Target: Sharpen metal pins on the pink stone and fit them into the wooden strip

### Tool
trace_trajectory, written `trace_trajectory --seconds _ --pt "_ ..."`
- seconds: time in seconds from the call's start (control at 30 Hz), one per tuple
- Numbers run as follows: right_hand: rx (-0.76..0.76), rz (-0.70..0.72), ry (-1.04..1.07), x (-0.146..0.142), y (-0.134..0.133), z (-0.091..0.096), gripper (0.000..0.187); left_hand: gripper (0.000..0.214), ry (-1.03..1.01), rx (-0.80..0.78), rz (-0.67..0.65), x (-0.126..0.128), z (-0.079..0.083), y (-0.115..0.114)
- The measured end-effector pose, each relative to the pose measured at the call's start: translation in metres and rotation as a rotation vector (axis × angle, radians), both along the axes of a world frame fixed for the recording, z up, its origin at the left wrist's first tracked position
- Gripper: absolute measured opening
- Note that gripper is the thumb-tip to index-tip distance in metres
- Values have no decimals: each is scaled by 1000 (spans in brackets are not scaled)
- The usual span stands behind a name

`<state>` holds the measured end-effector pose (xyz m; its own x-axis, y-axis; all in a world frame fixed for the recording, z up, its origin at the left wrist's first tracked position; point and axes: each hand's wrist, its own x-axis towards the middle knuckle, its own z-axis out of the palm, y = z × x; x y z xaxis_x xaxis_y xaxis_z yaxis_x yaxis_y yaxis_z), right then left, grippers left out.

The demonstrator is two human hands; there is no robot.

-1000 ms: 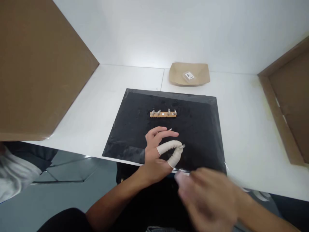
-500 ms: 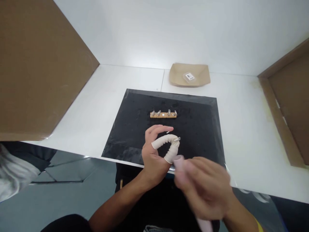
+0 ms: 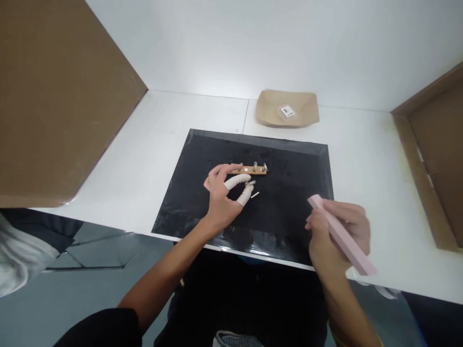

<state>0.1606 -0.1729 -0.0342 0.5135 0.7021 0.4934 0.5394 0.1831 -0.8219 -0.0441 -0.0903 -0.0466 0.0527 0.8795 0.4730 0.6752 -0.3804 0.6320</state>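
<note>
My left hand (image 3: 223, 200) is over the black mat (image 3: 285, 217), with pale finger cots on the thumb and index finger. Between those two fingertips it pinches a small silvery metal piece (image 3: 252, 182). Just behind is a narrow wooden strip (image 3: 259, 170) with small shiny metal pieces standing on it; my fingers hide its left end. A short white stick (image 3: 255, 195) lies near my thumb. At the mat's right edge, my right hand (image 3: 327, 241) is closed around a long pink bar (image 3: 349, 244), held at a slant.
A brown paper tray (image 3: 265, 119) at the back of the white table holds a small clear labelled box (image 3: 287, 113). Brown boards stand at the left (image 3: 72, 111) and right (image 3: 434, 193). Pale fabric (image 3: 21, 260) shows at the lower left.
My left hand has moved forward to the wooden strip, still pinching the metal piece. My right hand has moved right, away from the left hand, carrying the pink bar.
</note>
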Motion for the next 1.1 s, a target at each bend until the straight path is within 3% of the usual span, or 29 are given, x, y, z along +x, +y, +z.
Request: trace_trajectory --seconds 0.13,0.23,0.4,0.57,0.9,1.1 --pt "-134 69 50 -6 -9 -20 9 27 61 -18 13 -4 -2 14" --pt "-151 139 -1 -10 -13 -27 8 28 108 -38 33 -3 -4 22" --pt "-98 166 -53 -14 -6 -27 10 13 233 -30 31 -5 0 24" --pt "-101 188 -52 -13 -3 -30 11 24 351 13 -9 -9 3 11" --pt "-136 209 -76 -11 -4 -30 8 4 583 284 -83 -3 -21 9" --pt "-153 191 -68 -14 -4 -28 5 2 593 337 -123 -3 -17 1"
